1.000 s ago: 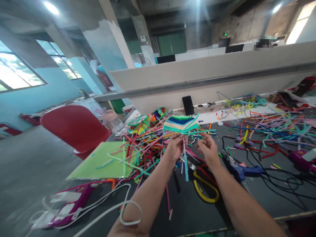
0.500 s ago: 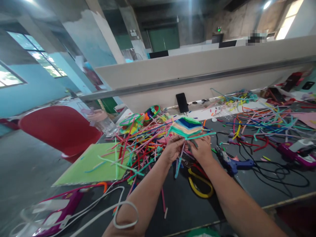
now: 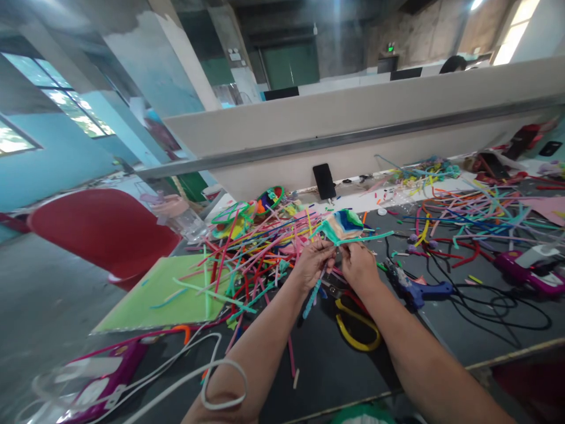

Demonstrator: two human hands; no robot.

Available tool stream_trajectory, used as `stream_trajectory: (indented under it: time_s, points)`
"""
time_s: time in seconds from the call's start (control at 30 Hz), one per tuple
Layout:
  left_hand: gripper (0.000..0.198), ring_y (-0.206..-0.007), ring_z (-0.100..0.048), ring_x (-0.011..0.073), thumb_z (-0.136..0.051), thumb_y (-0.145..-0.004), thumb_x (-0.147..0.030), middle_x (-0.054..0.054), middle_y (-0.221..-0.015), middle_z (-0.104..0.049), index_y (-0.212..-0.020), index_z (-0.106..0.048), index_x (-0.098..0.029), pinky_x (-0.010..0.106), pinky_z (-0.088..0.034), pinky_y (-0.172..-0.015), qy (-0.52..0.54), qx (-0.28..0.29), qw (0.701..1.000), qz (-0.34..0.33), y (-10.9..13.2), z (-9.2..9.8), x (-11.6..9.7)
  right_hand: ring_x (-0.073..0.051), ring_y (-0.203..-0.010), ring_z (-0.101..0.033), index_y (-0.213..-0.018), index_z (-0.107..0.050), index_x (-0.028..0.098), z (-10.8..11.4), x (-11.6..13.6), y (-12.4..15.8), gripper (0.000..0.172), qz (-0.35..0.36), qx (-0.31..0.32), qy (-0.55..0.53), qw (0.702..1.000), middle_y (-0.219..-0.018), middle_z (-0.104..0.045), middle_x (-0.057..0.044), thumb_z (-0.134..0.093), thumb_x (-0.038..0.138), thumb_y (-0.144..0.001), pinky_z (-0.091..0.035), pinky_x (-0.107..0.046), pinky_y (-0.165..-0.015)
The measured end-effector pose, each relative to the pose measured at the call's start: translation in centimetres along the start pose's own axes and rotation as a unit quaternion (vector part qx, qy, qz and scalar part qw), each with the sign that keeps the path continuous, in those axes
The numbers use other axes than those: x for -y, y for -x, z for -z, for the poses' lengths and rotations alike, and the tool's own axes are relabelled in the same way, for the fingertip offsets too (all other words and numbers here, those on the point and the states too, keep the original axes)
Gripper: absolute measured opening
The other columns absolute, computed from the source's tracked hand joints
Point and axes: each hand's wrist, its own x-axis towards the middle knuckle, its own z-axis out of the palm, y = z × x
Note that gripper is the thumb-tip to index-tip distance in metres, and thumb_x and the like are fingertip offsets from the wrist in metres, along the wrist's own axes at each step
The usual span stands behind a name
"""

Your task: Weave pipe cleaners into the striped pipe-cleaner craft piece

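Note:
A fan-shaped pipe-cleaner piece (image 3: 348,222), banded in green, cream and blue, is up between both hands over the table. My left hand (image 3: 314,262) is closed around its lower point, where a twisted bluish-purple stem (image 3: 312,299) hangs down past the fingers. With fingers pinched, my right hand (image 3: 358,266) grips the lower edge close to the left fingertips. A loose teal pipe-cleaner end (image 3: 375,237) sticks out to the right above that hand. The exact pinch point is hidden by the fingers. Yellow-handled scissors (image 3: 358,343) lie under my right forearm.
A blue glue gun (image 3: 426,292) with black cords rests at right. Heaped pipe cleaners (image 3: 260,247) cover the left middle, beside a green sheet (image 3: 154,294). A phone (image 3: 324,181) leans against the partition. Power strips (image 3: 110,383) and white cables lie front left.
The fan-shaped piece has turned and tilted, its bands now bent, and shifted slightly right. My right fingers have drawn together. The bluish-purple stem has swung a little to the left.

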Motion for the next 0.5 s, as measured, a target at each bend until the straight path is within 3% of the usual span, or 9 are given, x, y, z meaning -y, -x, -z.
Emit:
stream_trajectory:
  time_s: [0.2,0.37,0.5]
  points:
    - [0.028,-0.042,-0.048,0.0051,-0.076,-0.065,-0.027,-0.002,-0.061,-0.055,-0.080,-0.058,-0.011,0.015,-0.036,-0.034,0.023,0.003,1.000,-0.004,-0.2,0.3,0.3,-0.021,-0.087,-0.060,-0.092,-0.061,0.018,-0.4,-0.4,-0.4,0.017,0.023,-0.017,-0.114,0.993,-0.089,-0.066,-0.010,-0.046,0.023,-0.086,-0.046,-0.032,-0.077]
    - [0.029,-0.043,-0.050,0.0064,-0.077,-0.063,-0.027,-0.001,-0.062,-0.058,-0.081,-0.059,-0.012,0.017,-0.041,-0.036,0.027,0.002,1.000,0.004,-0.4,0.7,0.6,-0.023,-0.097,-0.059,-0.090,-0.066,0.021,-0.3,-0.5,-0.3,0.016,0.026,-0.043,-0.085,0.995,-0.094,-0.068,-0.008,-0.051,0.026,-0.086,-0.044,-0.035,-0.087]
    - [0.026,-0.048,-0.057,0.0083,-0.077,-0.065,-0.023,0.000,-0.062,-0.060,-0.082,-0.060,-0.013,0.020,-0.051,-0.048,0.032,-0.007,0.995,0.091,-1.0,1.7,1.4,-0.020,-0.088,-0.059,-0.084,-0.066,0.020,-0.9,-1.0,-0.6,0.016,0.060,0.006,-0.057,0.997,-0.086,-0.068,-0.007,-0.051,0.020,-0.085,-0.042,-0.033,-0.081]
